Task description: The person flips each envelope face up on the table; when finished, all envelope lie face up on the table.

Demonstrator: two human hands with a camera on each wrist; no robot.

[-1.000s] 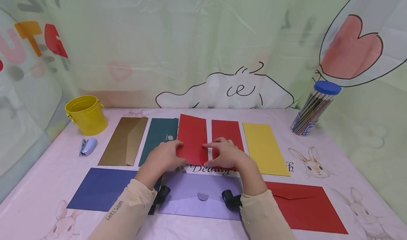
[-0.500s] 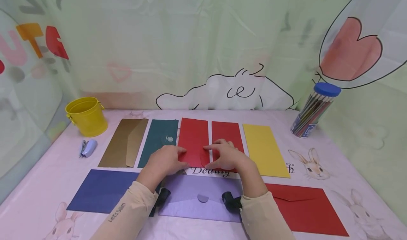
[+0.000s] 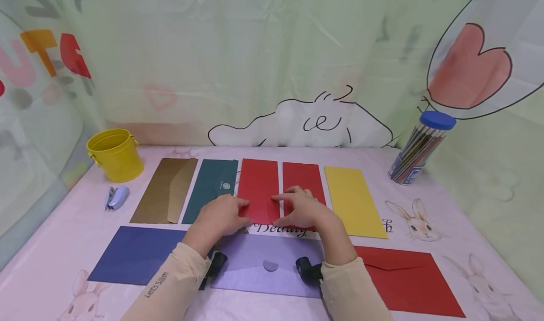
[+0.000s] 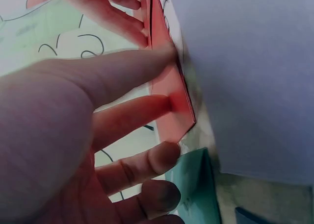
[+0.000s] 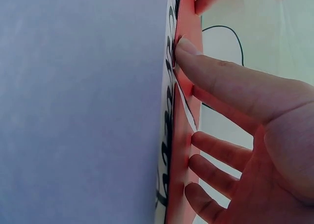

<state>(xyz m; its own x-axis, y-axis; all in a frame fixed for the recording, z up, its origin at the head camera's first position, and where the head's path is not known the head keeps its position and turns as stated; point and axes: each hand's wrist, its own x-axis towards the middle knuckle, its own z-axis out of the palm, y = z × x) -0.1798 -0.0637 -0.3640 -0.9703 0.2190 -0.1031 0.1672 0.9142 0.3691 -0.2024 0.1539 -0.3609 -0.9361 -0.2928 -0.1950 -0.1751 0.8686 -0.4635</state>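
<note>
A red envelope [image 3: 259,181] lies flat in the middle of the back row. My left hand [image 3: 221,215] rests at its near left corner, thumb at the near edge and index finger on the left side. Opposite, my right hand [image 3: 302,208] touches the near right corner with thumb and index finger. Its other fingers reach over a second red envelope [image 3: 301,174]. In the left wrist view, the fingers are spread above the red envelope [image 4: 179,113]. The right wrist view has the thumb tip against the near edge of the red envelope [image 5: 189,18].
Green [image 3: 212,181], brown [image 3: 155,191] and yellow [image 3: 354,198] envelopes share the back row. Lilac [image 3: 255,252], blue [image 3: 138,255] and red [image 3: 408,283] ones lie nearer. A yellow bucket [image 3: 114,156] and stapler [image 3: 116,197] stand left; a pencil jar [image 3: 418,151] stands right.
Since one second ago, the middle red envelope has shifted slightly nearer and to the right. My left hand moved a little right with it. Little differs over the last half second.
</note>
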